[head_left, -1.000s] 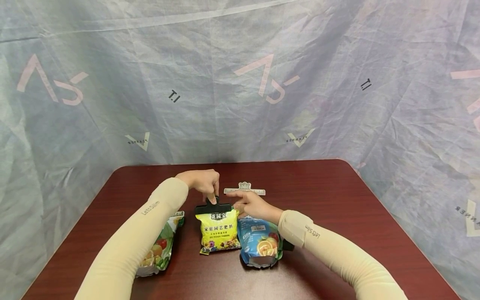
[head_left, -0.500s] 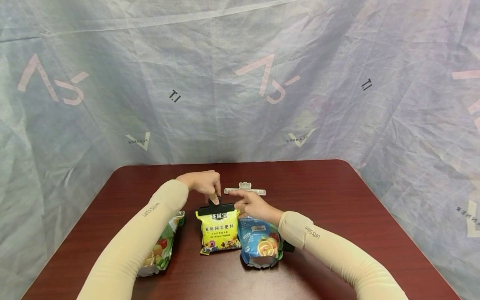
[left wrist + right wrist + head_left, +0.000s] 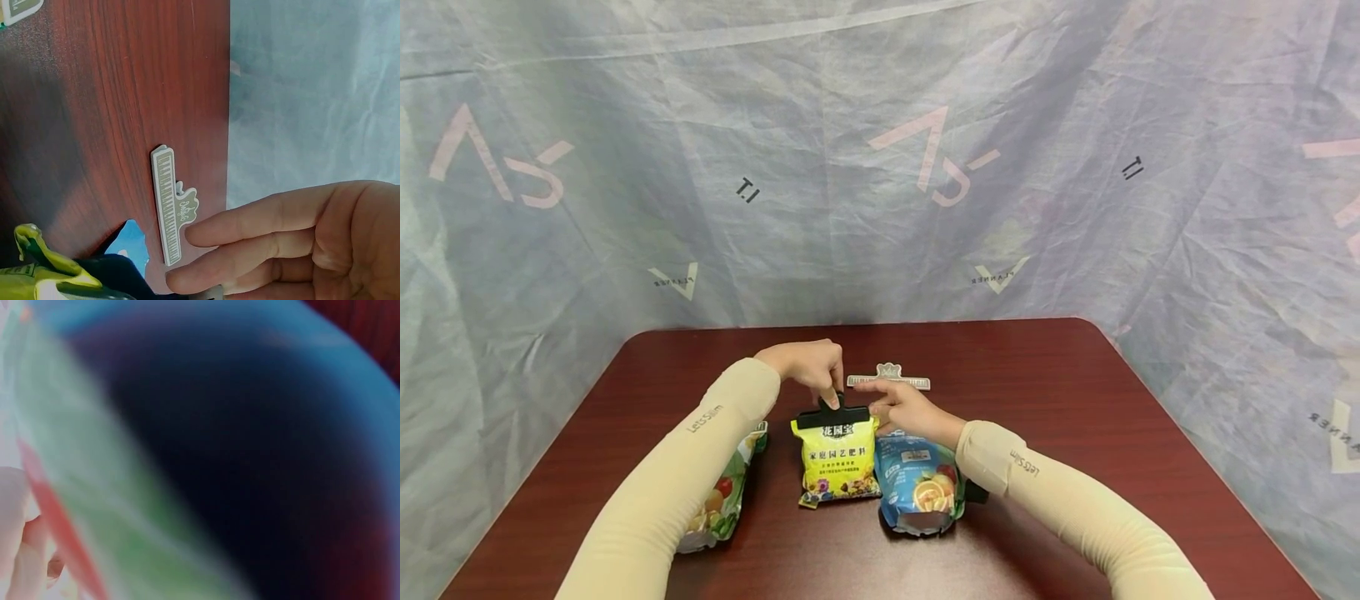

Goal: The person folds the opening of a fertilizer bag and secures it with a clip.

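In the head view my left hand point(image 3: 811, 367) pinches the handle of a black bag clip point(image 3: 814, 418), which lies across the top of a yellow fertilizer bag point(image 3: 838, 458). My right hand point(image 3: 917, 410) pinches the bag's upper right corner, index finger stretched out beyond it. The left wrist view shows the left fingers point(image 3: 250, 215) over the dark clip point(image 3: 128, 278) and the yellow bag's folded edge point(image 3: 69, 269). Below the right hand sits a blue pouch point(image 3: 917, 483) printed with fruit; its blurred green side point(image 3: 125, 512) fills much of the right wrist view.
Behind the right fingertips lies a pale bag clip point(image 3: 889, 375) with a crown-shaped handle. A green pouch point(image 3: 730, 500) with fruit pictures stands at left, partly behind the left sleeve point(image 3: 700, 467). A grey cloth point(image 3: 820, 250) hangs past the table's far edge.
The left hand has shifted slightly right with the black clip, bringing its end closer to the bag's right corner. The right hand and the other bags stay nearly still.
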Demonstrator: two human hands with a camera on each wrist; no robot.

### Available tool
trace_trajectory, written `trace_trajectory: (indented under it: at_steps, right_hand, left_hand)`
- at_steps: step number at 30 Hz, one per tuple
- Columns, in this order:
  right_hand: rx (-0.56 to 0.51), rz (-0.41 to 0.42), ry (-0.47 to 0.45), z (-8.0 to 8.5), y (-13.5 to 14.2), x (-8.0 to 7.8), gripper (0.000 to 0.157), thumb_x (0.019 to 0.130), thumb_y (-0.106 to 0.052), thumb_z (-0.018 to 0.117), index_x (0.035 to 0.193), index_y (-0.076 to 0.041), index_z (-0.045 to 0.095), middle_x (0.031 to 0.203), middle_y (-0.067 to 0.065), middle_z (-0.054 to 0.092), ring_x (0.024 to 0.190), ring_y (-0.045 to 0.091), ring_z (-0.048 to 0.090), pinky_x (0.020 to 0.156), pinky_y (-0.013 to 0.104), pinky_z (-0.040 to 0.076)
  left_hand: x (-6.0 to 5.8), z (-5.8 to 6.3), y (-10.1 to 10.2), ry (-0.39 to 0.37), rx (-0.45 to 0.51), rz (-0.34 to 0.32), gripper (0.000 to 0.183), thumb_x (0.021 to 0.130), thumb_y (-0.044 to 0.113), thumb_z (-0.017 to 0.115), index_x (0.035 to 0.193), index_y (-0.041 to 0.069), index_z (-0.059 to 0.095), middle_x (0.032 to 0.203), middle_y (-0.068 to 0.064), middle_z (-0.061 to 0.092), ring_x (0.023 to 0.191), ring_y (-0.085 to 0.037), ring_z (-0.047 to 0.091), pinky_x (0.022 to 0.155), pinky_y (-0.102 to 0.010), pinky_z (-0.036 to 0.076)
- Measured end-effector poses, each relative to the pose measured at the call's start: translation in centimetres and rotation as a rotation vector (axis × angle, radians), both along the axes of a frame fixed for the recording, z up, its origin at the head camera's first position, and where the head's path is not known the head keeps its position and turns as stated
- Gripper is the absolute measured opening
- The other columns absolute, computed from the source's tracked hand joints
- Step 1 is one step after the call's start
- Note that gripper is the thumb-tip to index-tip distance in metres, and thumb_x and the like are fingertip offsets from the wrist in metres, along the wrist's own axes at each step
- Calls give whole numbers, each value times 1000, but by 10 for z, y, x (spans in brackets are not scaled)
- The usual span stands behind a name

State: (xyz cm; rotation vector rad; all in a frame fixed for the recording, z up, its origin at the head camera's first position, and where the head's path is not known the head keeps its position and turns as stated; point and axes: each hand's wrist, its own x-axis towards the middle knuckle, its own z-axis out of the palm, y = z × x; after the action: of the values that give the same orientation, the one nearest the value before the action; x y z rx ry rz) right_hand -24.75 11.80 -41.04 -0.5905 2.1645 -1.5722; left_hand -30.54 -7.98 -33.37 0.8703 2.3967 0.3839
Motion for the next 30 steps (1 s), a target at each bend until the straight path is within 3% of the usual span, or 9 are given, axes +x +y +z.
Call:
trace_trajectory:
  at_steps: [7,19,25,30]
  right_hand:
    - [-26,-16,-47,4,1,0,35,92,2,46,126,-4,54,130,17,48,99,27,59,75,44,52]
    - [-68,-7,-140,13,-2,4,34,91,0,46,124,5,53,133,21,43,113,33,50,79,45,50]
    - [-64,-33,-173,15,-3,4,33,92,-2,42,120,6,56,131,20,46,92,29,61,78,46,50]
    - [-62,-41,-187,17,-2,2,34,93,-6,37,118,6,58,118,15,54,74,22,61,78,49,50]
  left_hand:
    - [-1,-1,0,0,-7,16,13,75,11,76,87,9,74,81,-3,69,65,-25,67,68,-34,54]
    - [0,0,-1,3,-27,28,15,76,14,75,90,10,74,75,-1,69,65,-27,66,60,-34,54]
    - [2,0,-2,-15,-25,50,15,76,15,75,90,11,73,76,-1,68,61,-22,66,57,-32,54]
    - [3,1,-2,-36,-11,67,11,76,13,75,86,12,73,75,-1,68,60,-19,66,56,-33,54]
